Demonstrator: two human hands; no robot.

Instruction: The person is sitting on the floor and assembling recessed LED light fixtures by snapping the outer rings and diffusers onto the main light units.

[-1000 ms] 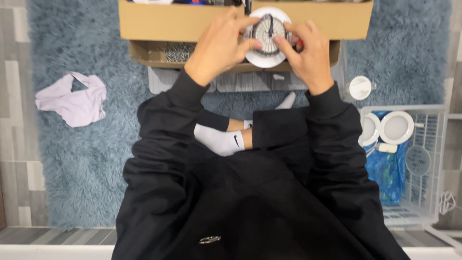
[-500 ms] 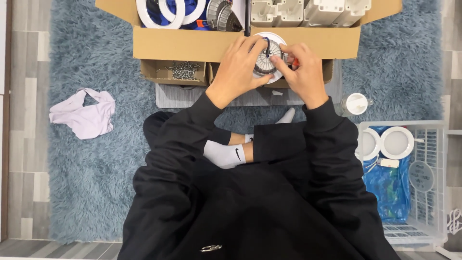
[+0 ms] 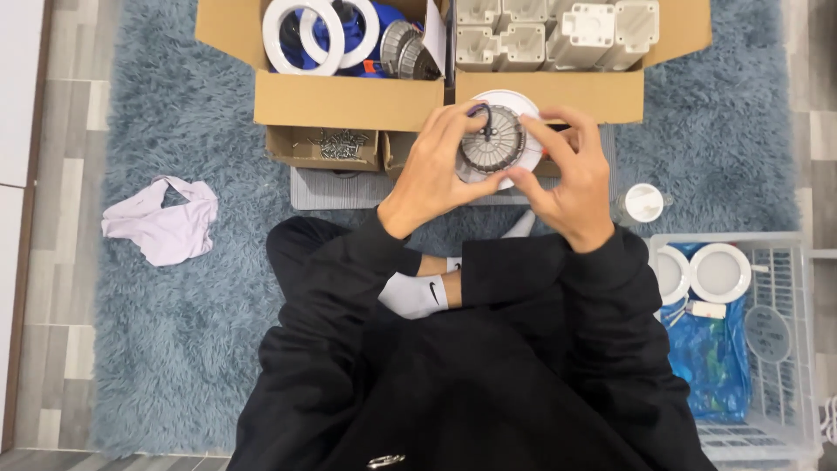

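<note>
Round downlight [image 3: 494, 139], white rim with a grey finned heat sink facing up and a dark wire looping off the back. It's held up in the air, just in front of the cardboard box, tilted slightly.

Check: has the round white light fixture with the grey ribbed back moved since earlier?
Yes. The round white light fixture came slightly toward the person; it now sits mostly below the brown cardboard box front wall.

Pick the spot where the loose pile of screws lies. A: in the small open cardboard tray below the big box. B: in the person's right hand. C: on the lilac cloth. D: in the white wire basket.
A: the screws lie in the small cardboard tray, left of the left hand.
</note>
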